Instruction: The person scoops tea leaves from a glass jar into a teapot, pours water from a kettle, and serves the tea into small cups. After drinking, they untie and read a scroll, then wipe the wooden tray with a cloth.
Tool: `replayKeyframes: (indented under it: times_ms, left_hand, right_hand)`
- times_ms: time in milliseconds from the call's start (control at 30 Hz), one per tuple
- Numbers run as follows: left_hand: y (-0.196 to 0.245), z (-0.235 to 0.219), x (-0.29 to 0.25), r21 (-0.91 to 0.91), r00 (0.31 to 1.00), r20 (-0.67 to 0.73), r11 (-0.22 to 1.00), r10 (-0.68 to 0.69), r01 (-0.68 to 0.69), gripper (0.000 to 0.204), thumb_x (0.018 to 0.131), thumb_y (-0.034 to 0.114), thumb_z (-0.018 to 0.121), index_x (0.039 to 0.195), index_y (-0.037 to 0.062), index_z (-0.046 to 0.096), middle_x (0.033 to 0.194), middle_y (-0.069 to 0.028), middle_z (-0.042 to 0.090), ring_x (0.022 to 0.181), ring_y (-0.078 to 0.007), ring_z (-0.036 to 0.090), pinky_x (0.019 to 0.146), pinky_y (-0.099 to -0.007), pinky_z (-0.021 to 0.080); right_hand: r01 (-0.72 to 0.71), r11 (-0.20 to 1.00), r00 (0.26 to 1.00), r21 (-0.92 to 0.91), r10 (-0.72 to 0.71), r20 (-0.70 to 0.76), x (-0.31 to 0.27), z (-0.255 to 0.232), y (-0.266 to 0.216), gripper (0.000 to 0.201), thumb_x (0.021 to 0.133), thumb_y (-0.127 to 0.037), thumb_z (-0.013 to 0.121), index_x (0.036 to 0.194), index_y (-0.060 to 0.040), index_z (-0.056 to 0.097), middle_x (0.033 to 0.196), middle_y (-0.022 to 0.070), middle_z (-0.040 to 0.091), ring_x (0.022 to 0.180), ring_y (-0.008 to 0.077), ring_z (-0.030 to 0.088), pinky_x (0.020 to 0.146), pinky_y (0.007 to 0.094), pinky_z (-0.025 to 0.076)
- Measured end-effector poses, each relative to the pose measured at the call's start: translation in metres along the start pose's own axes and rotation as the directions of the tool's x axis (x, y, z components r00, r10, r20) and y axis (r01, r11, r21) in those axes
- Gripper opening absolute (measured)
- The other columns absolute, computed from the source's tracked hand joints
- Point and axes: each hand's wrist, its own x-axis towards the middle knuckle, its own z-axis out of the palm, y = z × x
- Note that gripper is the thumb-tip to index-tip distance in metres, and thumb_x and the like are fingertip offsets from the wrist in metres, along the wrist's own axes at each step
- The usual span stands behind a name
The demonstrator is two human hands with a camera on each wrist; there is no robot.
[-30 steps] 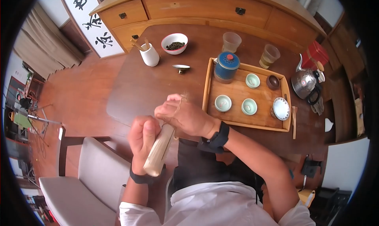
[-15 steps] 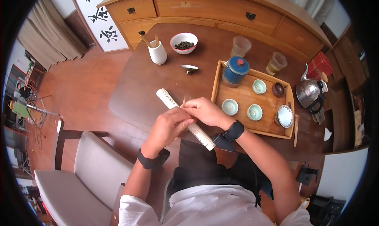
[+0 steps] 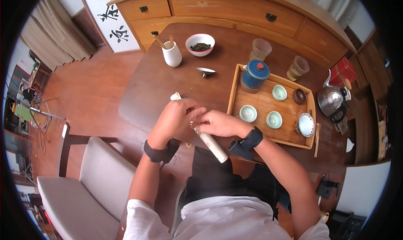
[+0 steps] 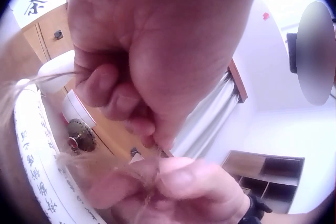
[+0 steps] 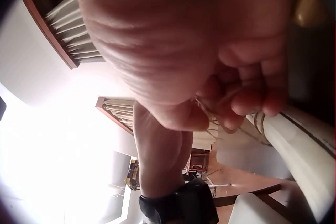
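A pale rolled-up scroll (image 3: 213, 147) slants under both hands at the table's front edge in the head view. Dark written characters run along the scroll (image 4: 39, 166) in the left wrist view. Thin brown twine (image 5: 259, 124) loops round it. My left hand (image 3: 178, 116) has curled fingers and pinches a strand between thumb and forefinger. Close beside it, my right hand (image 3: 220, 123) pinches the twine too, thumb against forefinger. Frayed twine ends (image 4: 149, 184) show at the right fingertips in the left wrist view. The hands hide the scroll's middle.
To the right, a wooden tray (image 3: 231, 99) bears a blue teapot (image 3: 255, 74) and several small cups. A kettle (image 3: 331, 98) stands beyond it. Behind the hands are a strainer (image 3: 205, 71), a white tool holder (image 3: 172, 56) and a bowl of tea leaves (image 3: 200, 47).
The scroll has swung from pointing down-left to slanting down-right. My hands have shifted along it, and both now pinch the twine, with the left hand raised off the scroll.
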Motion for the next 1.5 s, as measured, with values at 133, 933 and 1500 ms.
replayKeyframes:
  times_ms: [133,933,1500]
  left_hand:
    - [-0.010,0.001,0.004,-0.052,0.998,-0.046,0.998,-0.039,0.037,0.020,0.089,0.018,0.071,0.087,-0.0013,0.070,0.068,-0.0114,0.064,0.058,-0.0201,0.056,0.057,-0.0334,0.046]
    - [-0.011,0.002,-0.048,-0.103,0.990,0.037,0.985,-0.135,0.138,0.013,0.088,0.010,0.067,0.095,-0.0004,0.069,0.077,-0.0073,0.056,0.068,-0.0152,0.054,0.063,-0.0297,0.046]
    - [-0.025,0.021,-0.066,-0.323,0.937,0.318,0.912,-0.146,0.252,0.019,0.094,0.012,0.054,0.098,-0.0018,0.066,0.074,-0.0019,0.063,0.070,-0.0086,0.055,0.063,-0.0281,0.047]
  right_hand:
    - [-0.032,0.977,0.999,0.211,0.025,0.033,0.007,0.002,0.010,0.033,0.103,-0.024,0.046,0.107,0.0002,0.068,0.077,0.0013,0.061,0.067,0.0097,0.055,0.068,0.0268,0.048]
    - [-0.099,0.830,0.994,0.548,0.112,0.009,0.014,-0.003,0.017,0.033,0.102,-0.026,0.051,0.098,0.0024,0.067,0.074,0.0015,0.061,0.061,0.0072,0.054,0.057,0.0223,0.045]
    - [-0.123,0.928,0.990,0.353,0.138,-0.020,0.015,0.001,0.011,0.013,0.092,-0.001,0.060,0.104,0.0035,0.063,0.089,0.0070,0.067,0.075,0.0109,0.065,0.064,0.0244,0.053]
